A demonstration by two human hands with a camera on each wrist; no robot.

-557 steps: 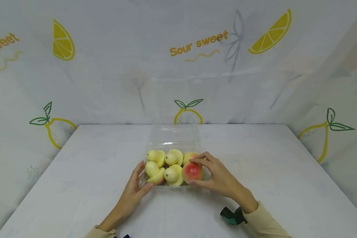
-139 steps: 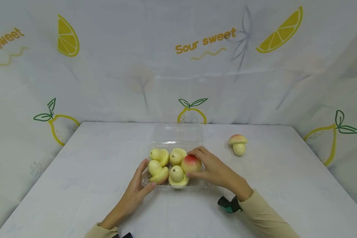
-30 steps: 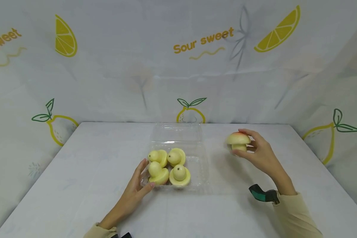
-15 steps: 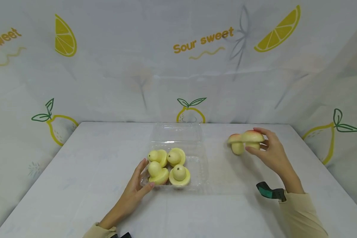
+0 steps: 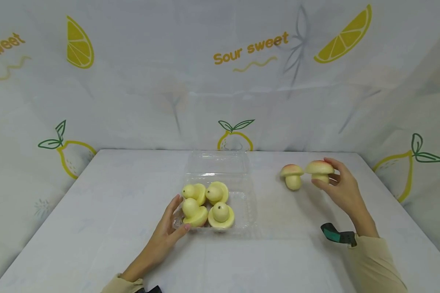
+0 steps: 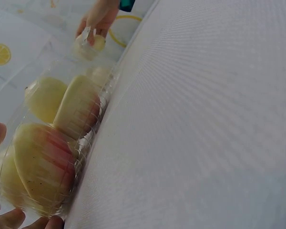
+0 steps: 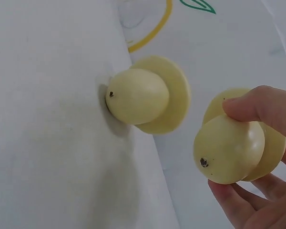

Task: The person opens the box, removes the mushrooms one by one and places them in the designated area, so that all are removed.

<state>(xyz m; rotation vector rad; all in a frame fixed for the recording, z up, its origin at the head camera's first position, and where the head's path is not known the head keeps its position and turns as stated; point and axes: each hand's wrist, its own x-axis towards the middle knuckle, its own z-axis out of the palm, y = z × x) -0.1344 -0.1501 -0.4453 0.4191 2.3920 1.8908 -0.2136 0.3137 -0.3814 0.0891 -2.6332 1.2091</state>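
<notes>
In the head view my right hand (image 5: 342, 189) holds an artificial mushroom (image 5: 320, 167) with a pale cap flushed red on top, thumb on one side and fingers on the other. Left of it a similar mushroom (image 5: 292, 177) stands on the table; the right wrist view shows the held mushroom (image 7: 229, 150) beside the standing one (image 7: 138, 98). My left hand (image 5: 165, 226) grips the left end of a clear plastic box (image 5: 245, 211), its lid (image 5: 218, 162) folded back. Several more mushrooms (image 5: 221, 215) lie in the box, stems up or tilted; their red cap sides show through the wall in the left wrist view.
The box's right end, without mushrooms, faces the right-hand pair. A white cloth covers the table (image 5: 220, 264), and a curtain (image 5: 150, 81) printed with lemons hangs behind its far edge. A black and green strap (image 5: 337, 235) sits on the right wrist.
Over the last second my right hand has carried its mushroom right, past the standing one. Earlier it was lifting that mushroom from the box's right end. The left hand has stayed at the box.
</notes>
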